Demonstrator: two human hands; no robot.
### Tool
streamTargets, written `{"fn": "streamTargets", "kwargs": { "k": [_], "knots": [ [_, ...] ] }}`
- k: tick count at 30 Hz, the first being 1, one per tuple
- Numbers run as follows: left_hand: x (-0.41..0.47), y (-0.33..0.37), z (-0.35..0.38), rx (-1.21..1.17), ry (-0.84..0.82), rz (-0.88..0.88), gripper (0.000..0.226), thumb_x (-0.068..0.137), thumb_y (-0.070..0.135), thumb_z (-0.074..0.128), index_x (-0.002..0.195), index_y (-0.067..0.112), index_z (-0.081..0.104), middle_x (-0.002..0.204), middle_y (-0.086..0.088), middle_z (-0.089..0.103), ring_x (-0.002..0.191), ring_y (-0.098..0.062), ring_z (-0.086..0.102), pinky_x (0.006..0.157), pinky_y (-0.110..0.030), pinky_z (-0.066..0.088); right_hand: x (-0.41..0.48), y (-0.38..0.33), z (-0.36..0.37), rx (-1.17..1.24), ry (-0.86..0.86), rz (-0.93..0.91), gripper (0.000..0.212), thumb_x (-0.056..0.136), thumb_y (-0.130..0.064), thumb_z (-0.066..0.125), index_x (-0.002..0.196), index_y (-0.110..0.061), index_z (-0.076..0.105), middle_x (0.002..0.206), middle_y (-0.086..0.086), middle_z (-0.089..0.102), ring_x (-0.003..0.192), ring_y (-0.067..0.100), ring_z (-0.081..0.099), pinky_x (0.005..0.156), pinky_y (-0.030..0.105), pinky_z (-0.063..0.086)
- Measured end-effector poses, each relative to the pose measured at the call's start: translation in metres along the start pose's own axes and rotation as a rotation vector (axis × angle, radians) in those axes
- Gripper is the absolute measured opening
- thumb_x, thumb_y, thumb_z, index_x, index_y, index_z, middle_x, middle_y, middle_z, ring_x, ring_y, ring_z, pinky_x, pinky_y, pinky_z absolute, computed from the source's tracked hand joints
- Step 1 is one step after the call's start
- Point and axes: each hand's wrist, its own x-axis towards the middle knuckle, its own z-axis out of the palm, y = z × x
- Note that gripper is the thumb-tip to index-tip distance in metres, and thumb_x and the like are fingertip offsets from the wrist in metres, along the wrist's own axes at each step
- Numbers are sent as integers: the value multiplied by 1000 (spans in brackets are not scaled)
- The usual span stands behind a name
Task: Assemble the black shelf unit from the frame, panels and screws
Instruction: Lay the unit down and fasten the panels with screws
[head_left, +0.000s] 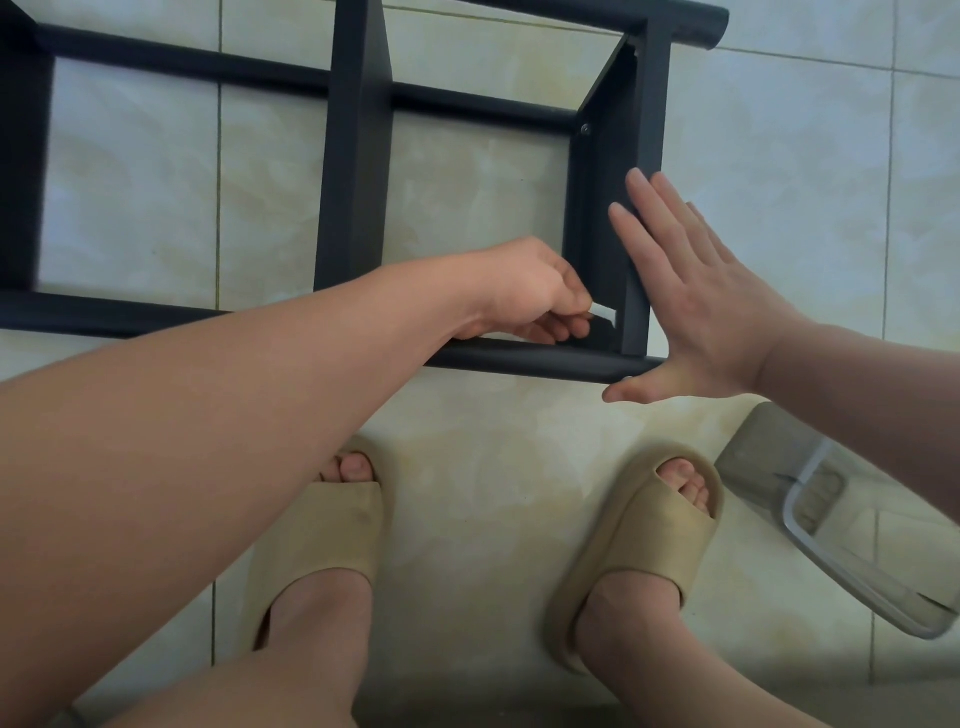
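Note:
The black shelf unit (353, 156) lies on its side on the tiled floor, its panels standing between two long rails. My left hand (530, 296) reaches inside the rightmost bay and pinches a small silver L-shaped key (761, 312) at the lower corner of the end panel (602, 208). My right hand (696, 291) lies flat with straight fingers against the outer face of that end panel, the thumb under the near rail (545, 364). A screw head (585, 128) shows at the panel's upper inner corner.
My two feet in beige slides (639, 545) stand on the floor just before the near rail. A clear plastic container (831, 514) lies at the right, close to my right forearm. Pale tiles surround the unit.

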Motion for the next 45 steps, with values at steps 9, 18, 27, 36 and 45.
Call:
{"fn": "streamTargets", "kwargs": {
  "k": [9, 18, 27, 36, 45],
  "knots": [
    [0, -3, 2, 158, -73, 19, 16, 98, 12, 62, 83, 16, 67, 75, 5, 71, 71, -8, 65, 75, -24, 52, -1, 0, -1, -2, 1, 5, 137, 66, -98, 39, 160, -9, -5, 167, 12, -14, 154, 28, -17, 124, 59, 10],
    [0, -1, 3, 421, -115, 92, 15, 94, 23, 67, 80, 21, 69, 76, 4, 66, 71, -12, 58, 73, -28, 48, 0, 0, 0, -4, 4, 0, 136, 66, -99, 37, 160, -10, -5, 168, 13, -12, 155, 30, -14, 123, 60, 11],
    [5, -5, -12, 434, 31, 179, 2, 87, 18, 73, 87, 19, 75, 74, 10, 75, 77, -9, 73, 84, -32, 59, 0, -1, -1, -4, -6, 6, 136, 67, -100, 34, 160, -10, -6, 167, 13, -14, 154, 30, -15, 124, 57, 8],
    [6, 2, 7, 41, 22, 97, 9, 95, 18, 65, 87, 19, 69, 79, 4, 64, 78, -11, 60, 77, -27, 55, 0, -1, -1, 2, -12, 8, 137, 66, -101, 33, 160, -9, -5, 167, 13, -14, 154, 31, -14, 124, 58, 9],
    [8, 5, 11, -307, 95, -101, 10, 93, 23, 72, 97, 19, 64, 81, 2, 73, 77, -10, 72, 72, -26, 57, 0, -1, -1, -7, 1, 0, 136, 67, -100, 35, 160, -7, -3, 167, 15, -11, 155, 32, -13, 123, 60, 12]
  ]
}}
